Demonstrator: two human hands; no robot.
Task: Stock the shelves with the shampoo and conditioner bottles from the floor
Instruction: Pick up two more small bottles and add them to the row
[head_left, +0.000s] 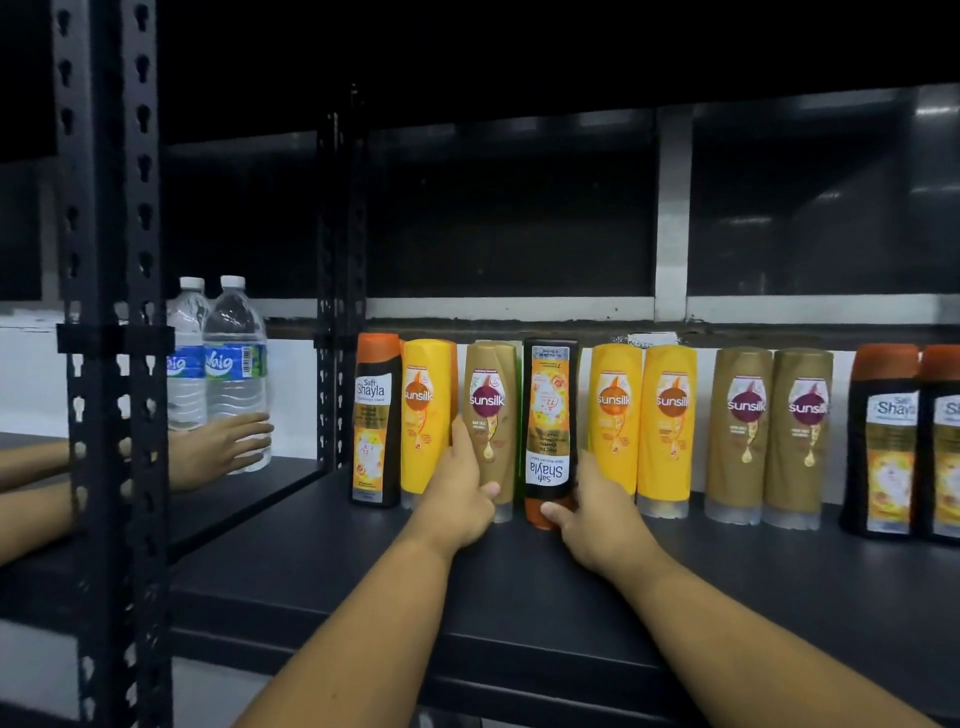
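Reaching over the front edge of the black shelf (519, 597), the left hand (457, 499) gripped a brown bottle (491, 410) low down. Its thumb lay across the front and its fingers curled round the left side, into the gap beside a yellow bottle (426, 415). Just to its right, the right hand (597, 514) held a black bottle (550, 415) that stood upside down on its orange cap, label inverted. The thumb pressed on the cap and the fingers wrapped round the bottle's right side. These two bottles stood just beside each other, in a row along the back edge of the shelf.

At the left end of that row stood an upright black bottle (376, 421) with an orange cap, close against the yellow one. To the right of the held pair came two yellow bottles (615, 415), then two brown bottles (740, 431). After a gap, two more black bottles (883, 441) with orange caps stood at the right edge of the view, the last one cut off.

Left of the shelf's perforated post (109, 312), on the neighbouring shelf, two water bottles (236, 364) stood side by side. Another hand (228, 447) lay against the right-hand one, its fingers laid flat on it.
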